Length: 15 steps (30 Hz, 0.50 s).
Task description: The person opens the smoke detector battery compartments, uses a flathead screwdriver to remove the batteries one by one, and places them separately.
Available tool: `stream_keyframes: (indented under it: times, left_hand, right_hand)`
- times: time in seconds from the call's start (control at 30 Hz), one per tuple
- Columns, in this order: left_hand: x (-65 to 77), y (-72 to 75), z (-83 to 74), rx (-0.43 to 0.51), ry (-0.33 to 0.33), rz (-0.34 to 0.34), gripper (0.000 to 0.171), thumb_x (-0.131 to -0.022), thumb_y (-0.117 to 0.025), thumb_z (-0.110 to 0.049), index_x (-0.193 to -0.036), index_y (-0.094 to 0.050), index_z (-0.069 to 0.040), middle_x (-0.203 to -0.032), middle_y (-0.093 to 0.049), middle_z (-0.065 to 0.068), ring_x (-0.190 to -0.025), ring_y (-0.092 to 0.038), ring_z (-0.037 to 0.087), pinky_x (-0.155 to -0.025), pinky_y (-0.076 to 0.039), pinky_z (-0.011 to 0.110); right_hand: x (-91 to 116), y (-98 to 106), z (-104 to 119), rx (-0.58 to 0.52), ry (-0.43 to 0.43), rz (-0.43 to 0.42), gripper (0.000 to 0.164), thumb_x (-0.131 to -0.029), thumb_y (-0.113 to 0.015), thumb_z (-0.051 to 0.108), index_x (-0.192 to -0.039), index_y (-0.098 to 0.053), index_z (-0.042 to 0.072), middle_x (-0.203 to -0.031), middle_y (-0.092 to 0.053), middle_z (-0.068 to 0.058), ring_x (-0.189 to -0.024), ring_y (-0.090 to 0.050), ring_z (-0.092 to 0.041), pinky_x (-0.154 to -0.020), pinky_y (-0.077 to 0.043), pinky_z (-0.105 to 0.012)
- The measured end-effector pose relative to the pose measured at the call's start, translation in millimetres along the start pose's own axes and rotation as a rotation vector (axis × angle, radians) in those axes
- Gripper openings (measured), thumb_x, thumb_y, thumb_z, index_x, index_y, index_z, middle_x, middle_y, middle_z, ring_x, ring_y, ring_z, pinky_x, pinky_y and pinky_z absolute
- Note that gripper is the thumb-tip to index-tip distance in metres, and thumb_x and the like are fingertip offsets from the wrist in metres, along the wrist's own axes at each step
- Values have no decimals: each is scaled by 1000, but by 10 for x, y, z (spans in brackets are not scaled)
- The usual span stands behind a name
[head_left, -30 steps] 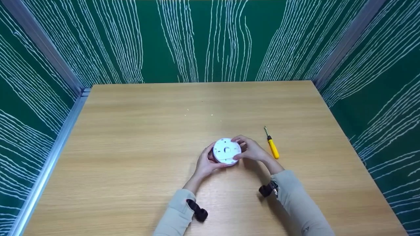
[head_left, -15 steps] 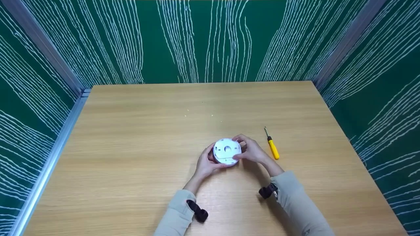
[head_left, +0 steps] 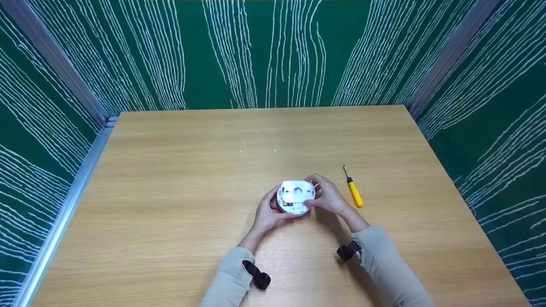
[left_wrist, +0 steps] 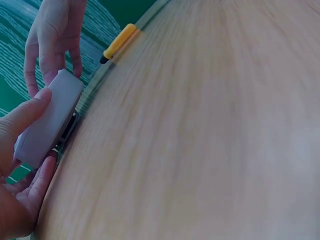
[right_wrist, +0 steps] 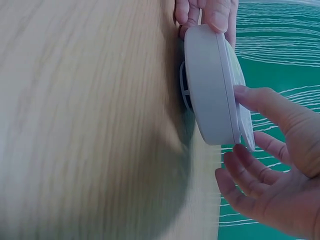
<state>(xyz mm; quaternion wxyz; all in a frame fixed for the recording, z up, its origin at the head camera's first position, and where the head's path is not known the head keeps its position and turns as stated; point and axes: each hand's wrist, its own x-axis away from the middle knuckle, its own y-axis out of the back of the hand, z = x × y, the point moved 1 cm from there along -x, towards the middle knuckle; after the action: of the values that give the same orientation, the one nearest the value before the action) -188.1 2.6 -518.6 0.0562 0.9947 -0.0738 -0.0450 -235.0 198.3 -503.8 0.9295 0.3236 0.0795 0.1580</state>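
A round white smoke detector (head_left: 294, 211) is held face down over the table, its dark grille towards the wood in the right wrist view. My left hand (head_left: 265, 215) grips its side, thumb along the near rim. My right hand (head_left: 330, 198) pinches the thin white back plate (head_left: 294, 194), thumb on its face and a finger at its edge. In the right wrist view the plate (right_wrist: 246, 125) stands tilted off the detector body (right_wrist: 207, 85) along one side. Below the plate's near edge, a small yellow and dark part (head_left: 288, 204) shows inside the body.
A screwdriver (head_left: 355, 194) with a yellow handle lies to the right of my right hand, tip pointing away. A few tiny crumbs (head_left: 275, 150) dot the wooden table (head_left: 179, 192) farther back. Green walls with white streaks (head_left: 294, 51) enclose the table's back and sides.
The back plate has shifted away from me and to the right, off its flush seat, uncovering the inside at the near edge. My right fingers moved slightly with it; my left hand stays put.
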Motion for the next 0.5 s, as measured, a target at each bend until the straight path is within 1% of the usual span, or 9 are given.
stream_keyframes:
  times: [0.07, 0.17, 0.23, 0.4, 0.5]
  left_hand:
    - [-1, 1, -3, -5, -1, 0, 84, -59, -79, 3, -130, -36, 6, -128, -40, 23, -106, -45, 32, -88, -44, 43]
    - [-5, 2, 3, -7, -9, 3, 83, -58, -79, 3, -130, -36, 6, -128, -40, 23, -109, -44, 32, -92, -42, 41]
    - [-8, 2, 9, 3, -27, 6, 83, -58, -79, 4, -129, -37, 7, -127, -40, 24, -111, -43, 32, -95, -39, 42]
    - [-17, 4, 41, 33, -64, 14, 81, -58, -78, 6, -128, -37, 8, -126, -41, 25, -112, -41, 32, -95, -37, 44]
    - [-21, 3, 55, 43, -64, 16, 82, -58, -78, 6, -129, -37, 8, -127, -40, 25, -111, -41, 31, -92, -40, 44]
  right_hand:
    - [7, 6, 0, 17, -6, -9, 58, -65, -77, 6, -115, -48, 1, -104, -52, -12, -85, -51, -25, -70, -51, -36]
    - [19, 18, 5, 39, -15, -32, 58, -66, -78, 7, -116, -49, 0, -102, -53, -11, -83, -51, -23, -67, -51, -31]
    - [28, 24, 4, 48, -11, -47, 59, -65, -78, 8, -116, -49, -1, -102, -53, -12, -81, -51, -23, -66, -51, -29]
    - [48, 44, 3, 52, -23, -59, 63, -64, -79, 10, -118, -49, -3, -103, -54, -14, -81, -53, -24, -65, -50, -28]
    - [57, 59, 9, 29, -68, -49, 65, -64, -79, 10, -120, -49, -2, -105, -54, -14, -82, -53, -23, -65, -50, -27]
